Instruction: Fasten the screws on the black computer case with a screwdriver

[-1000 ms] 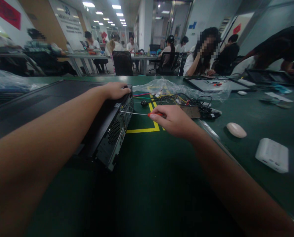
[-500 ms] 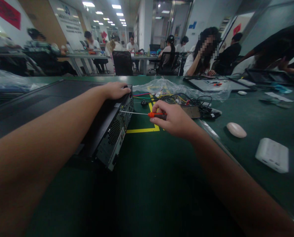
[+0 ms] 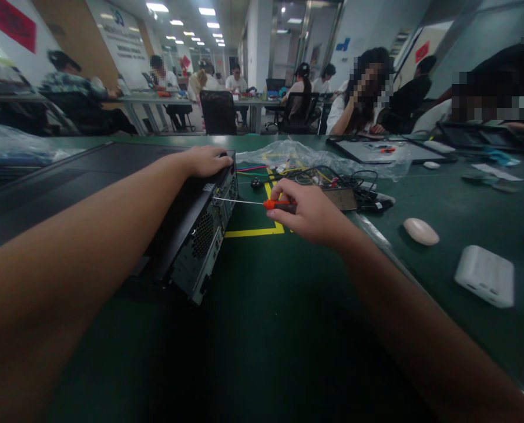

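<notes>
A black desktop computer case [image 3: 174, 202] lies on its side at the left, its metal rear panel turned toward the right. On its top, by the rear edge, my left hand [image 3: 205, 161] rests with the fingers laid out toward the corner. My right hand [image 3: 308, 211] grips a screwdriver [image 3: 271, 204] with an orange and dark handle. The long thin shaft points left, and its tip meets the rear panel near the upper edge. Whether a screw sits under the tip is too small to tell.
Loose cables [image 3: 315, 175] and a clear plastic bag [image 3: 301, 154] lie beyond my right hand. A pale rounded object [image 3: 421, 231] and a white box-shaped device [image 3: 485, 276] sit at the right. Yellow tape [image 3: 255, 233] marks the green table. Across it, people work near flat panels [image 3: 389, 150].
Both hands, the screwdriver and the computer case stay practically where they were. At the far right, a person's head and upper body have shifted.
</notes>
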The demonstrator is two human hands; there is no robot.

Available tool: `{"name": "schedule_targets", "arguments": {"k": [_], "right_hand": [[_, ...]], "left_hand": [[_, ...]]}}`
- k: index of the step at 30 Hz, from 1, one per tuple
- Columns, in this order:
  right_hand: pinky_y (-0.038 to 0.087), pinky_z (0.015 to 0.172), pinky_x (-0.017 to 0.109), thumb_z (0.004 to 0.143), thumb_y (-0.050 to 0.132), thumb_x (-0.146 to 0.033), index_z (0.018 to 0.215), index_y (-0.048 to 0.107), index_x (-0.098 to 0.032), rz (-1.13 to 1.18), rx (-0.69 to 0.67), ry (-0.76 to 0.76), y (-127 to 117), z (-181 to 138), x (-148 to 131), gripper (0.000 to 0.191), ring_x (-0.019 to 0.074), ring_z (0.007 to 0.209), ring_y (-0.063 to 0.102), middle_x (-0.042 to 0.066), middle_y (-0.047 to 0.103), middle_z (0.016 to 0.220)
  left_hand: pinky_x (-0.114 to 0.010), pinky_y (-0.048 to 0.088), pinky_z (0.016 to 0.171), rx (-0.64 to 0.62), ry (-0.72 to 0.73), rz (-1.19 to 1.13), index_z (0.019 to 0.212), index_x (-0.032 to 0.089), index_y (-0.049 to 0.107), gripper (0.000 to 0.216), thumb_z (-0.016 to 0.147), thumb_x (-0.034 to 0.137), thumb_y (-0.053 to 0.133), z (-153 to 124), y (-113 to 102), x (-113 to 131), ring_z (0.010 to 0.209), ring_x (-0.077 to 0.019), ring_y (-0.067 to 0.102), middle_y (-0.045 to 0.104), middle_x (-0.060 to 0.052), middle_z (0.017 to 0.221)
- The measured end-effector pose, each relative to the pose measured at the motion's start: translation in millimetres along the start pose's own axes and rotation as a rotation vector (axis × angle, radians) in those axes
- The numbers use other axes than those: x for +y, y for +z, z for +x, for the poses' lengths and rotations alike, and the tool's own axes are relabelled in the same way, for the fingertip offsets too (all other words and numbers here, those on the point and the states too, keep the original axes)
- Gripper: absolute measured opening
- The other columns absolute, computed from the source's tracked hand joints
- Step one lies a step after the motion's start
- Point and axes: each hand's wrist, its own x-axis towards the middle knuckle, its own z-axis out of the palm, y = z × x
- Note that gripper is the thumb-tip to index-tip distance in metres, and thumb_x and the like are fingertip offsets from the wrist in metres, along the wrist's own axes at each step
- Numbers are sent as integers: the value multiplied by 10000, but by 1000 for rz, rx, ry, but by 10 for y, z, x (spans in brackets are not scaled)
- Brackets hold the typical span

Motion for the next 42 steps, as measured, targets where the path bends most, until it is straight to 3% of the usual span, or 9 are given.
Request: {"name": "schedule_targets", "arguments": {"k": [10, 19, 31, 37, 42], "right_hand": [[371, 770, 345, 919, 686, -402, 1037, 632, -234, -2, 19, -26, 20, 7, 26, 213, 213, 795, 589, 35, 710, 898], [377, 771, 346, 926, 686, -403, 1045, 638, -232, 3, 16, -22, 9, 0, 23, 214, 210, 798, 586, 41, 719, 913], [365, 772, 348, 964, 661, -432, 1062, 705, -209, -8, -11, 5, 17, -3, 4, 248, 225, 820, 619, 50, 725, 899], [364, 758, 348, 1001, 624, -465, 1066, 761, -186, 5, -24, 22, 23, 5, -11, 317, 235, 842, 641, 71, 752, 915], [382, 757, 348, 1013, 615, -474, 1093, 779, -175, 13, -30, 23, 22, 1, -19, 351, 234, 847, 651, 82, 776, 942]], "left_hand": [[-425, 376, 1340, -3, -9, -12, 1707, 183, 507, 744, 1104, 557, 284, -29, -17, 22, 1654, -338, 471, 505, -137, 1782], [-417, 367, 1346, 11, -7, -8, 1714, 187, 500, 738, 1111, 555, 287, -13, 5, 15, 1658, -332, 468, 526, -119, 1766], [-410, 307, 1385, 3, 12, 15, 1741, 118, 437, 771, 1116, 528, 249, 27, 39, 2, 1698, -328, 404, 449, -162, 1813], [-423, 306, 1376, -55, 21, 79, 1770, 102, 359, 805, 1123, 555, 200, 45, 2, 7, 1702, -347, 390, 423, -193, 1819], [-472, 311, 1367, -74, 43, 102, 1780, 169, 371, 875, 1100, 697, 214, 61, -54, -79, 1671, -394, 431, 444, -182, 1807]]}}
